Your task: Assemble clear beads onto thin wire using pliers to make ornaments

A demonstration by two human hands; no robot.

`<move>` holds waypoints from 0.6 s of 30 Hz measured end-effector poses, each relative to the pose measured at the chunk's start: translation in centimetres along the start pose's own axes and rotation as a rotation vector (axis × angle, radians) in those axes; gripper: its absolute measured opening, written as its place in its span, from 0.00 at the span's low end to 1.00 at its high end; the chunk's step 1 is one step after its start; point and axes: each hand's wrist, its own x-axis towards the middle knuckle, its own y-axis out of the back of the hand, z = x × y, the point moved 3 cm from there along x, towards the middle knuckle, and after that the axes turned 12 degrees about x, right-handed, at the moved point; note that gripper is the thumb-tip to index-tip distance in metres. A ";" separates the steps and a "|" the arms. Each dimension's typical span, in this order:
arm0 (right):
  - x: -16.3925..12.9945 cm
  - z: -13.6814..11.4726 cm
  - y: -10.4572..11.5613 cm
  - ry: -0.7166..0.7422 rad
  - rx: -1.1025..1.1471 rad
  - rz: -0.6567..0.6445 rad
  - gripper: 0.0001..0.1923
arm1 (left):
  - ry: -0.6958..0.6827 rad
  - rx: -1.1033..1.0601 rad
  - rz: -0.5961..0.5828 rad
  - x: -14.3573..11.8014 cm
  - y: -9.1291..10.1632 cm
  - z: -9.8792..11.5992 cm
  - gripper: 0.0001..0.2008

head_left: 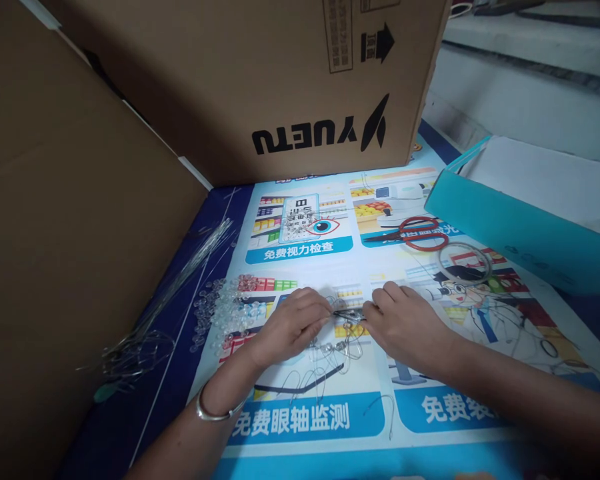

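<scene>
My left hand [296,324], a silver bangle at its wrist, is closed in a pinch on thin wire; the exact spot is too small to make out. Opposite it, my right hand [405,321] is wrapped round small metal pliers [351,315], whose jaws point left and meet the wire at my left fingertips. Below the pliers hang wire loops [353,348] with a few clear beads. Loose clear and pinkish beads [230,307] lie in a heap left of my left hand. Cut wire pieces [317,383] lie on the printed sheet nearer to me.
Red-handled scissors [424,235] and a wire coil [465,263] lie beyond my right hand. A teal box [520,230] stands at the right. Tall cardboard [205,87] walls the back and left. A bundle of long wires [180,273] lies along the left.
</scene>
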 end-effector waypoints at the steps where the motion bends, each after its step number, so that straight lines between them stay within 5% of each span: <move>1: 0.0 0.0 0.0 0.000 0.002 -0.001 0.08 | -0.008 -0.002 0.004 0.0 0.0 0.0 0.07; 18: 0.4 0.5 -0.2 0.039 0.053 -0.013 0.09 | -0.015 -0.019 0.024 -0.2 -0.4 -0.2 0.08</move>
